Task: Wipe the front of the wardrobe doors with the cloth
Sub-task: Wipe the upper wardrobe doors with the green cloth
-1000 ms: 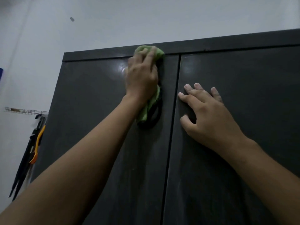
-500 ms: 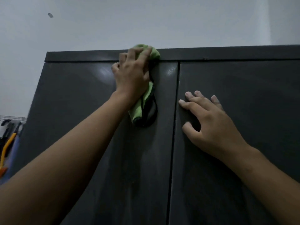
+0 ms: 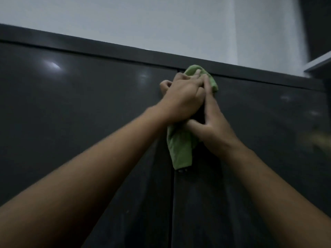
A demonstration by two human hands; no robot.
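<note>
Against two doors: left hand, right hand, one cloth.

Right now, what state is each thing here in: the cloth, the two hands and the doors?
green cloth, bunched, pressed near the top of the doors, lower end hanging loose.
left hand, fingers curled round the green cloth.
right hand, fingers stretched up onto the green cloth, thumb across it.
left door, shut, glossy, faintly streaked.
right door, shut, faintly streaked.
</note>
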